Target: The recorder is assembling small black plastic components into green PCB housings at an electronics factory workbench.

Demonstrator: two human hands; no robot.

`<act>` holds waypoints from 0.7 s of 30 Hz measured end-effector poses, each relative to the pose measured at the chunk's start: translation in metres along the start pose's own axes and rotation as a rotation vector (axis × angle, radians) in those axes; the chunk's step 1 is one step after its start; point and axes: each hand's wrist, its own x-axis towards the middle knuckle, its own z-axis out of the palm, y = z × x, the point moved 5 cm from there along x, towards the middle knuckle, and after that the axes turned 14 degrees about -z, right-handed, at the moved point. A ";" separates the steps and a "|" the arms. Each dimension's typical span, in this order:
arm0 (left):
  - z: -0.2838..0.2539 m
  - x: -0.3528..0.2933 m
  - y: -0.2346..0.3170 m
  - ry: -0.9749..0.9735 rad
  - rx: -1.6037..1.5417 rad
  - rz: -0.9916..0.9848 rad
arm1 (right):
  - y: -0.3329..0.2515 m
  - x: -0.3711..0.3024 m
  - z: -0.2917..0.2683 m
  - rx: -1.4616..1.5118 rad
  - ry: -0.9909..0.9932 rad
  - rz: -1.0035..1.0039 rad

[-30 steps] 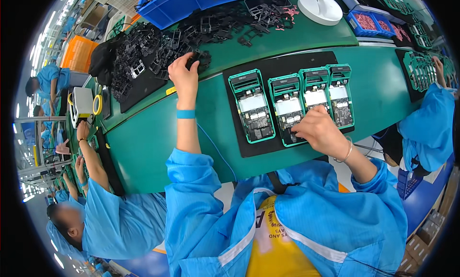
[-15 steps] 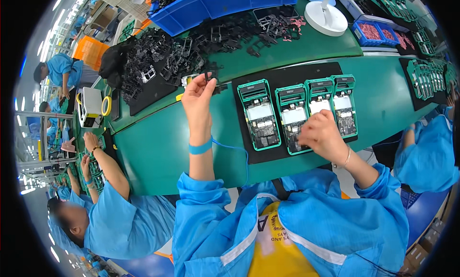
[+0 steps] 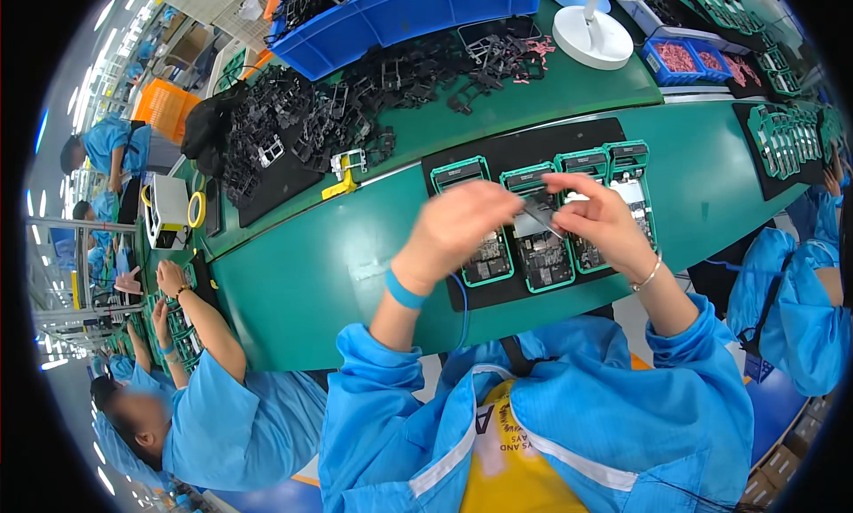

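Over the second of the green-framed device housings point(image 3: 545, 264), both hands come together at a thin black plastic frame point(image 3: 538, 213). My left hand point(image 3: 458, 227), somewhat blurred, pinches its left side and partly covers the leftmost housing point(image 3: 488, 262). At the other side, the thumb and fingers of my right hand point(image 3: 602, 222) close on the right edge of the frame, in front of the third housing point(image 3: 588, 257). The rightmost housing point(image 3: 641, 193) lies beside that hand. Circuit boards show inside the housings, which rest on a black mat point(image 3: 524, 153).
Loose black plastic frames point(image 3: 311, 113) lie heaped behind, below a blue bin point(image 3: 418, 20). A yellow-handled tool point(image 3: 342, 177) lies near the heap. A white fan point(image 3: 593, 38) stands at the back. Co-workers sit at left point(image 3: 240, 415) and right point(image 3: 791, 291). A blue cord point(image 3: 464, 309) trails from my left wristband.
My left hand has come from beside the heap toward the right, bringing the black plastic frame over the housings. My right hand has risen slightly and now grips the frame too.
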 end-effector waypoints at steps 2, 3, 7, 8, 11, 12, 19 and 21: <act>-0.017 -0.010 -0.052 0.112 0.191 -0.172 | -0.002 -0.012 -0.029 -0.137 -0.044 -0.022; -0.026 -0.009 -0.074 0.201 0.281 -0.291 | -0.002 -0.019 -0.042 -0.220 -0.064 -0.026; -0.046 -0.040 -0.153 0.115 0.643 -0.532 | -0.024 -0.033 -0.057 -0.791 -0.325 -0.172; -0.045 -0.039 -0.155 0.091 0.644 -0.515 | -0.022 -0.037 -0.058 -0.787 -0.348 -0.150; -0.036 -0.033 -0.149 0.038 0.512 -0.509 | -0.019 -0.042 -0.055 -0.746 -0.379 -0.078; -0.032 -0.031 -0.146 0.022 0.479 -0.480 | -0.016 -0.043 -0.054 -0.746 -0.397 -0.062; -0.050 -0.030 -0.153 0.410 -0.067 -0.908 | -0.008 -0.042 -0.049 -0.894 -0.493 -0.165; -0.052 -0.033 -0.160 0.470 -0.292 -0.927 | -0.007 -0.042 -0.048 -0.893 -0.460 -0.156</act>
